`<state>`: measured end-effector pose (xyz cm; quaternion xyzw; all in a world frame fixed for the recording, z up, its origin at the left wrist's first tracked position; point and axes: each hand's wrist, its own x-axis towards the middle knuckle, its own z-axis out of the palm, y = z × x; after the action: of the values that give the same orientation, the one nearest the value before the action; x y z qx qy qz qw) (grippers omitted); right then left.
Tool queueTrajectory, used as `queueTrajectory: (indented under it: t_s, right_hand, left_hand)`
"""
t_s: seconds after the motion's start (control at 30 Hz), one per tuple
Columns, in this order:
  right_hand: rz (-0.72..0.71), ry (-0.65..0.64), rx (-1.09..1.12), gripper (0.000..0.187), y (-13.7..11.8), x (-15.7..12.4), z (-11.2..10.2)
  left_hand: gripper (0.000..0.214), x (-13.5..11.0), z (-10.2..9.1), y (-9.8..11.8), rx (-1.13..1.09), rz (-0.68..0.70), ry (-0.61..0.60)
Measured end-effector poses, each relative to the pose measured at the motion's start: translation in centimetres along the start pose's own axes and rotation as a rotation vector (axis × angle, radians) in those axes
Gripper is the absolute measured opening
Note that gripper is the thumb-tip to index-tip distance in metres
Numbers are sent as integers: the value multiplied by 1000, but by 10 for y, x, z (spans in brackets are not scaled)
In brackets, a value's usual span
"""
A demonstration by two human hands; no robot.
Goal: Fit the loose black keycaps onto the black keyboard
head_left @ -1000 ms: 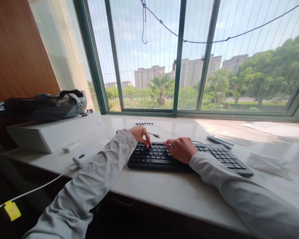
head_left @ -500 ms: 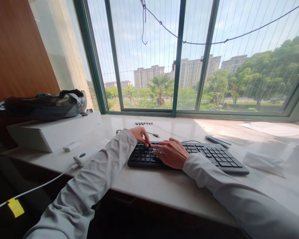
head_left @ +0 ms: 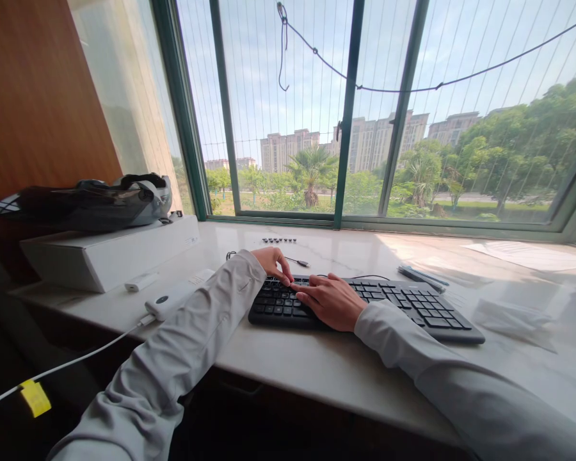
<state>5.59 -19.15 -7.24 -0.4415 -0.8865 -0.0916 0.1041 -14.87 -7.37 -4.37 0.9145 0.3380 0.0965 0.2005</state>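
Note:
A black keyboard (head_left: 413, 304) lies on the pale marble sill (head_left: 317, 365) in front of me. My left hand (head_left: 273, 262) curls over its upper left keys, fingertips pressed down on them. My right hand (head_left: 331, 299) lies across the left-middle keys with its fingers stretched out toward the left hand, almost touching it. Neither hand holds anything. Both arms wear light grey sleeves.
A white box (head_left: 110, 253) with a dark bag (head_left: 91, 202) on top stands at the left. A white device (head_left: 170, 299) on a white cable, a small white adapter (head_left: 141, 282), several small dark caps (head_left: 279, 240), pens (head_left: 422, 276) and paper (head_left: 528, 254) lie about.
My right hand has slid left along the keyboard, from its middle to beside the left hand. The left hand has stayed on the upper left keys.

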Motion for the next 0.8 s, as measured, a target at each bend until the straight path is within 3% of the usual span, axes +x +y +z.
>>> queueTrajectory:
  t_s: [0.4, 0.8]
  right_hand:
    - [-10, 2, 13, 50, 3, 2, 4]
    - [-21, 14, -2, 49, 4, 2, 5]
  left_hand:
    - [35, 4, 5, -14, -147, 6, -37]
    - [64, 12, 3, -31, -44, -18, -159]
